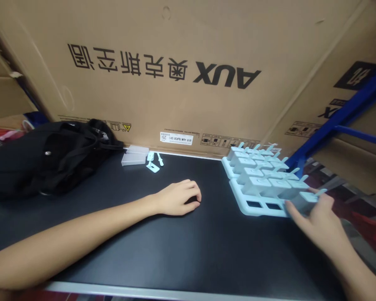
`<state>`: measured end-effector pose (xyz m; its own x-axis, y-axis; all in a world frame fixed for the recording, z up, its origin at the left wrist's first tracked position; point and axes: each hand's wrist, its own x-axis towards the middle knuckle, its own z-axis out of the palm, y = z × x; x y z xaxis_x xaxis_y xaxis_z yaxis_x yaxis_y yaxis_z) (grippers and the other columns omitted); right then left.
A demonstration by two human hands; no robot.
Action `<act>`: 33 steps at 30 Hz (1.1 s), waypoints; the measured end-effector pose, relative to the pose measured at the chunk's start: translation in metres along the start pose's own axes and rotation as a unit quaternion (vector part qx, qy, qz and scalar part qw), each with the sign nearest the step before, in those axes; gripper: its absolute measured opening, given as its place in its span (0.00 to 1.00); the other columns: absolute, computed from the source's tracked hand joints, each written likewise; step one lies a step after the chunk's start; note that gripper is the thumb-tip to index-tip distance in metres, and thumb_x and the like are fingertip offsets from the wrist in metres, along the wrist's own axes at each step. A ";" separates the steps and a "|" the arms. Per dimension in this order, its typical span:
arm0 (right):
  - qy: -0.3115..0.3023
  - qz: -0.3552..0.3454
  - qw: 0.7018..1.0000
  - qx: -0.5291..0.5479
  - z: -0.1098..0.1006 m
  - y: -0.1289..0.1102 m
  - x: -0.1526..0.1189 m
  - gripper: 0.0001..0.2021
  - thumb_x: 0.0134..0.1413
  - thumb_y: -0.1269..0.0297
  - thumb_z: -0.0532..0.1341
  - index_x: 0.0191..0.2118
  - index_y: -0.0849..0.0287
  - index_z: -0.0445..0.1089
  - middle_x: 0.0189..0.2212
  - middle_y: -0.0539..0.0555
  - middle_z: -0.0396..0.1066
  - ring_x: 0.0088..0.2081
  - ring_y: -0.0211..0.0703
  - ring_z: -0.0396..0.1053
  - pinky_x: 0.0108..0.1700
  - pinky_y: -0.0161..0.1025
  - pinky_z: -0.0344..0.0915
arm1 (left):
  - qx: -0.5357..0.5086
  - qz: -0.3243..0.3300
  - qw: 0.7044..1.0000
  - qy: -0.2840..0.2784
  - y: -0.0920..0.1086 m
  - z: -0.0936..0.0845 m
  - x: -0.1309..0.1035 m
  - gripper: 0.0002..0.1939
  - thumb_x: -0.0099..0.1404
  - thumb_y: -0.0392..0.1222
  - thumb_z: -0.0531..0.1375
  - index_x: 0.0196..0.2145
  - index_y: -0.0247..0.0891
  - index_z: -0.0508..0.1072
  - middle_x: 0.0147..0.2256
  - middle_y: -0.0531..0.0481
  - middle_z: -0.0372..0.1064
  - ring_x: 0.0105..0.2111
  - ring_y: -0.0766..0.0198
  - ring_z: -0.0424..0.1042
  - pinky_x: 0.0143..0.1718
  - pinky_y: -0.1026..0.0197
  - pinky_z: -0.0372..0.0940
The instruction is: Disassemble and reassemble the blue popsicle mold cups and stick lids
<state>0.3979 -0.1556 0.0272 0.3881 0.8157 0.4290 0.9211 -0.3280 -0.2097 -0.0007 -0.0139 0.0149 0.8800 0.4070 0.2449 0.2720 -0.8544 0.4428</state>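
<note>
My left hand (178,198) rests on the black tabletop, palm down. Its fingers are loosely curled, a gap shows between thumb and fingers, and nothing is held. At the right, my right hand (321,223) has its thumb and fingers around a light blue popsicle mold (305,200) with a stick handle, at the near right corner of a rack. The pale blue rack (244,202) carries several such molds in rows, sticks pointing up. Two slots at its near left show no mold. Whether the gripped mold sits in its slot is hard to tell.
Clear plastic pieces (134,156) lie at the back of the table (188,255), beside a light blue lid and stick (153,163). A black bag (53,154) fills the left. Behind stands a large cardboard box (175,104); a blue metal frame (338,121) rises at the right.
</note>
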 end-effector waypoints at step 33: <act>0.161 0.039 0.986 0.030 -0.017 -0.034 -0.006 0.32 0.54 0.47 0.61 0.59 0.60 0.59 0.54 0.70 0.68 0.48 0.66 0.73 0.46 0.53 0.68 | 0.196 -0.398 0.879 0.174 -0.150 -0.099 -0.136 0.25 0.68 0.63 0.49 0.46 0.41 0.71 0.50 0.40 0.68 0.56 0.42 0.63 0.56 0.41 0.61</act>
<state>0.3647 -0.1569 0.0469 0.4566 0.5915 0.6646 0.8881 -0.3476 -0.3007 -0.1993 0.0911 0.0002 0.1961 0.9423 0.2713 0.9210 -0.2720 0.2790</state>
